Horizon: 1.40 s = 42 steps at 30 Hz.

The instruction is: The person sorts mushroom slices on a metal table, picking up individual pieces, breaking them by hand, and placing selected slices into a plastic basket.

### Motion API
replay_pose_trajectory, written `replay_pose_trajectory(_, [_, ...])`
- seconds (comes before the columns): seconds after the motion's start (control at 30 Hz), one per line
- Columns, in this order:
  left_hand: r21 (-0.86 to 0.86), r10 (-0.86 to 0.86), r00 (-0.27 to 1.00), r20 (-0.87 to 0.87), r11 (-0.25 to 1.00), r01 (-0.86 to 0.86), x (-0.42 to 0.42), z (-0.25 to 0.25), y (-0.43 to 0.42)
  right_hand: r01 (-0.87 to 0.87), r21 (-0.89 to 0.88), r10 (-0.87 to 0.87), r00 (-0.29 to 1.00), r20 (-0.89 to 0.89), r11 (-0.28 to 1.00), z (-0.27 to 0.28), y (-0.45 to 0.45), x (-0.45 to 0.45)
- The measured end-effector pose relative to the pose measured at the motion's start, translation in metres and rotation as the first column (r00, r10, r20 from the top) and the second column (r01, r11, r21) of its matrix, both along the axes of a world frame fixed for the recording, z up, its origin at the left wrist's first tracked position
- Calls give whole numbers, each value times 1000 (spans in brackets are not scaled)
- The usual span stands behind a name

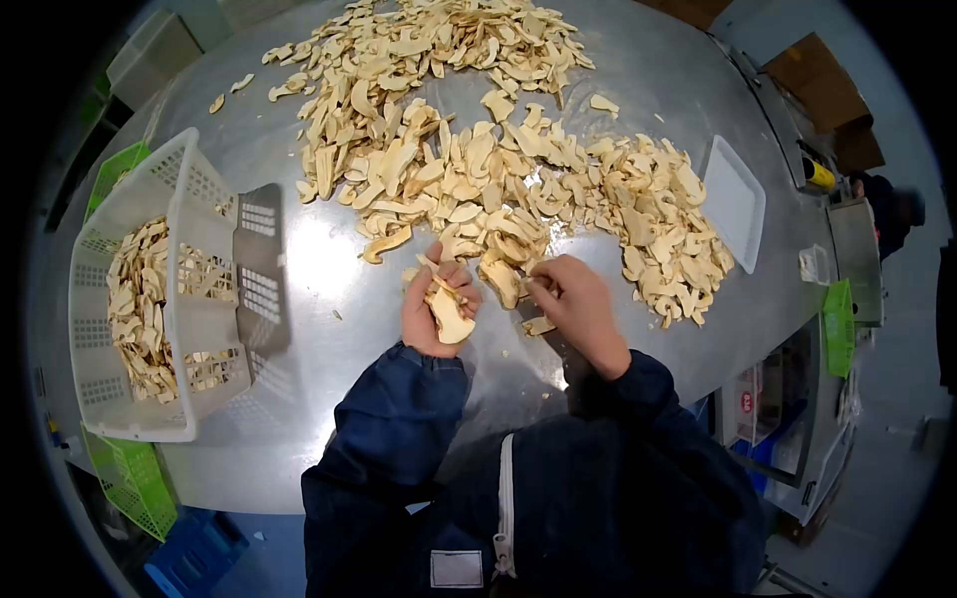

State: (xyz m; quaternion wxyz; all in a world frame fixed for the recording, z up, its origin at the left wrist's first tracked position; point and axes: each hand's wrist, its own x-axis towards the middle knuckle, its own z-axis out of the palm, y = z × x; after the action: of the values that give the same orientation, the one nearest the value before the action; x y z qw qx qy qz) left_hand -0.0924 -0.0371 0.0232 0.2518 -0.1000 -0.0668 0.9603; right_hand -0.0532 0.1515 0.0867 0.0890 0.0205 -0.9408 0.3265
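My left hand (pixel 431 317) is closed around a few pale mushroom slices (pixel 452 317), the largest lying across the palm and fingers. To its right, my right hand (pixel 578 304) is bent in a pinch, its fingertips at the near edge of the slice pile; what is between them is too small to make out. Brown-edged slices (pixel 498 279) lie between the two hands. Another slice (pixel 538 326) rests on the metal just below my right fingers. The large pile of sliced mushrooms (pixel 469 164) spreads out beyond both hands.
A white perforated basket (pixel 184 329) partly filled with slices stands at left on the steel table (pixel 329 269). A white tray (pixel 735 204) lies beyond the right heap. Green baskets (pixel 130 478) and a blue crate (pixel 196 553) sit lower left. Another person (pixel 887 211) is at far right.
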Motion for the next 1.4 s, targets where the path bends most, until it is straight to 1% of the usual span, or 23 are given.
replay_pose_trajectory(0.1, [10,7,1000,-24,1000,-7,-2,-3,-2,-46,198,60,996,-64,979,1,-21,5])
replay_pose_trajectory(0.13, [-2,-1,1000,-18,1000,1,-2,-3,-2,-42,237,45,999,-8,971,-4,-25,5])
replay_pose_trajectory(0.23, [-61,-27,1000,-9,998,27,0,-2,-2,-40,189,52,997,-61,981,-15,-20,2])
replay_pose_trajectory(0.27, [-95,-36,999,-13,995,34,0,-2,-1,-44,112,49,998,-45,993,-15,-16,1])
replay_pose_trajectory(0.3, [-130,-43,999,-17,991,40,0,-2,-1,-9,-56,12,999,48,998,-13,-11,0])
replay_pose_trajectory(0.33, [-192,-68,998,-17,979,64,1,0,-1,43,-218,-11,989,145,975,-10,-6,-2])
replay_pose_trajectory(0.37, [-254,-95,995,-16,963,88,2,2,0,111,-368,-19,970,244,923,-7,-2,-2])
replay_pose_trajectory(0.4, [-314,-121,993,-13,943,111,2,3,2,158,-537,25,948,317,829,-5,1,-1])
replay_pose_trajectory(0.5, [-441,-219,975,-49,880,176,5,5,5,296,-747,187,853,487,595,7,5,0])
replay_pose_trajectory(0.6, [-415,-228,972,-61,891,183,8,1,6,302,-761,163,869,468,574,9,-2,5])
replay_pose_trajectory(0.67, [-410,-240,968,-80,893,187,11,3,7,226,-768,143,914,380,600,-1,-8,7])
replay_pose_trajectory(0.7, [-455,-244,966,-82,872,181,12,7,8,187,-767,132,933,334,614,-3,-12,8])
replay_pose_trajectory(0.8, [-580,-265,961,-74,796,175,15,15,9,172,-689,74,947,312,704,0,-20,12])
replay_pose_trajectory(0.9, [-718,-255,966,-48,681,144,18,25,13,117,-635,98,951,293,763,5,-19,13])
replay_pose_trajectory(1.0, [-768,-309,939,-151,635,86,20,22,16,86,-605,83,966,245,792,4,-19,14])
replay_pose_trajectory(1.1, [-775,-301,940,-162,629,68,19,21,16,35,-515,56,985,161,857,-2,-19,15])
replay_pose_trajectory(1.2, [-834,-282,947,-155,551,28,21,29,17,-74,-461,171,970,173,884,-2,-17,14])
replay_pose_trajectory(1.3, [-839,-317,928,-193,544,11,20,22,17,50,-614,166,943,289,788,1,-22,16])
replay_pose_trajectory(1.4, [-825,-299,936,-186,564,16,20,24,18,163,-755,220,899,379,636,-1,-22,17])
